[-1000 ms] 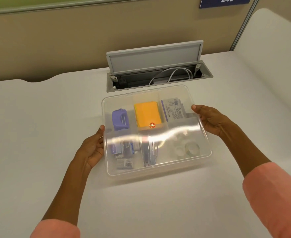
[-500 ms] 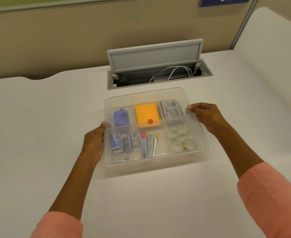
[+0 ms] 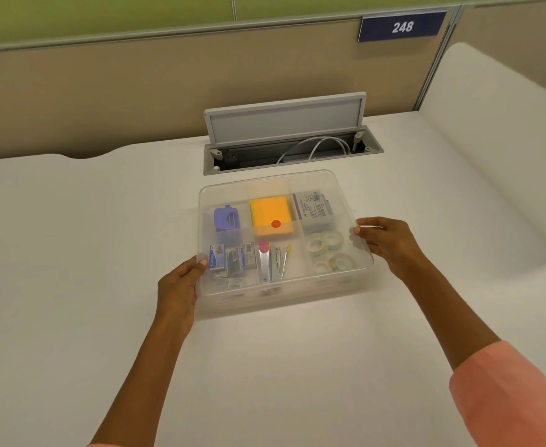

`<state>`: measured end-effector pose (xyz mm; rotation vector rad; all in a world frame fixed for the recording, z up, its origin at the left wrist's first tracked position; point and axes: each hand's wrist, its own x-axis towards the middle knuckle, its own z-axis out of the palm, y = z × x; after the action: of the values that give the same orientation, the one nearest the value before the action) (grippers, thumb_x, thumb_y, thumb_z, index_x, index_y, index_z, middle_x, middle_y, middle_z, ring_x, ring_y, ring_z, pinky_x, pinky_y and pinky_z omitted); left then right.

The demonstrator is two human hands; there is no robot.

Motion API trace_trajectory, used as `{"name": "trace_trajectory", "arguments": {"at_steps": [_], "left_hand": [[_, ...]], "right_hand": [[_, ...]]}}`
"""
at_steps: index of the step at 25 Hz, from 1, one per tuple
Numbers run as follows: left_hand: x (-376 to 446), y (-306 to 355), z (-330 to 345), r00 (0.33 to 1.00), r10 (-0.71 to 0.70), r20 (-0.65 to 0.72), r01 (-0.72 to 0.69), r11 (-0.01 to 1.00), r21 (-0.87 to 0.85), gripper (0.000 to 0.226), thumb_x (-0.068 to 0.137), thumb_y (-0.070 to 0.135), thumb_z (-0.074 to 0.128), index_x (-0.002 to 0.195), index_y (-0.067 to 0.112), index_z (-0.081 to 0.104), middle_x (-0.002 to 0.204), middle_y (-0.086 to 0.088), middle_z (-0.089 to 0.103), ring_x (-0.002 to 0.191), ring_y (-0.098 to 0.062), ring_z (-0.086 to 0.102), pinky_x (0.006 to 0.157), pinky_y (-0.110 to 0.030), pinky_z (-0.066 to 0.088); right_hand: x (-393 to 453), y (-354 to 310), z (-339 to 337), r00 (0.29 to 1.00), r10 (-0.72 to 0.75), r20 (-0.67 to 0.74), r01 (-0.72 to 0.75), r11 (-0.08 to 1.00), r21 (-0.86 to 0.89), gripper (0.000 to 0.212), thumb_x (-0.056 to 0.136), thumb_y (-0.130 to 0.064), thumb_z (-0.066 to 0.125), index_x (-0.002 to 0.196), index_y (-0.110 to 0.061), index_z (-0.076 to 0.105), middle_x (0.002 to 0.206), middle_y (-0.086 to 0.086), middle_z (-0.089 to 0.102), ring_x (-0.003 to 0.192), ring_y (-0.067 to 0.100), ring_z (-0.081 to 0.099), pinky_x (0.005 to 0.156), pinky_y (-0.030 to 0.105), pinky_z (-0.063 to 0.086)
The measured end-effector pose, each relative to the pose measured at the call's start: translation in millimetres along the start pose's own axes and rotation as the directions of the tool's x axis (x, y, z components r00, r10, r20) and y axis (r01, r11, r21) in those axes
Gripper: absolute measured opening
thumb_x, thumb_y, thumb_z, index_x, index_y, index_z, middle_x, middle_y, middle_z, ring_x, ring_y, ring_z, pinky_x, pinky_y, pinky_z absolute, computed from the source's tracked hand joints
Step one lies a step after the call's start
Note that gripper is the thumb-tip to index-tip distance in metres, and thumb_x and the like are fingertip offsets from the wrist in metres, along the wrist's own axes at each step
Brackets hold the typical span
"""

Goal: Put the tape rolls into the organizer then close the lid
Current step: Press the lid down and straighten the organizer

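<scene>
A clear plastic organizer (image 3: 284, 296) with several compartments sits on the white desk. Its clear lid (image 3: 265, 183) lies flat on top. Several clear tape rolls (image 3: 328, 250) lie in the front right compartment, seen through the lid. My left hand (image 3: 178, 287) grips the lid's left edge with the thumb on top. At the right edge, my right hand (image 3: 386, 241) holds the lid the same way.
Other compartments hold an orange sticky-note pad (image 3: 270, 216), a purple sharpener (image 3: 226, 217), a staple box (image 3: 312, 206), small packets (image 3: 229, 261) and staple removers (image 3: 273, 261). Behind the organizer an open cable hatch (image 3: 284, 140) stands in the desk. A partition wall runs along the back.
The lid was tilted and raised above the organizer a second ago; both hands have lowered it until it lies flat on the box.
</scene>
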<state>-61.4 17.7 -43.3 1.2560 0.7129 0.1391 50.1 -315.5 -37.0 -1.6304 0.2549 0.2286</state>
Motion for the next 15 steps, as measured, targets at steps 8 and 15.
{"name": "trace_trajectory", "arguments": {"at_steps": [8,15], "left_hand": [[-16,-2,0,0.994,-0.107,-0.003,0.103,0.966,-0.237,0.021,0.083,0.007,0.064,0.105,0.006,0.066,0.083,0.000,0.073,0.064,-0.004,0.070,0.056,-0.015,0.057],[-29,-8,6,0.976,0.189,-0.107,-0.166,0.966,0.196,0.041,0.086,0.016,0.062,0.126,0.018,0.056,0.123,-0.012,0.063,0.114,-0.025,0.059,0.097,-0.038,0.048]], "right_hand": [[-17,0,-4,0.991,0.083,-0.101,-0.084,0.996,-0.006,0.028,0.071,-0.008,0.076,0.091,0.009,0.065,0.096,0.027,0.068,0.075,0.036,0.068,0.055,0.029,0.058],[-33,7,-2,0.978,-0.022,-0.209,0.005,0.997,-0.079,0.032,0.070,-0.019,0.080,0.088,0.003,0.066,0.086,0.022,0.070,0.071,0.030,0.069,0.067,0.035,0.060]]}}
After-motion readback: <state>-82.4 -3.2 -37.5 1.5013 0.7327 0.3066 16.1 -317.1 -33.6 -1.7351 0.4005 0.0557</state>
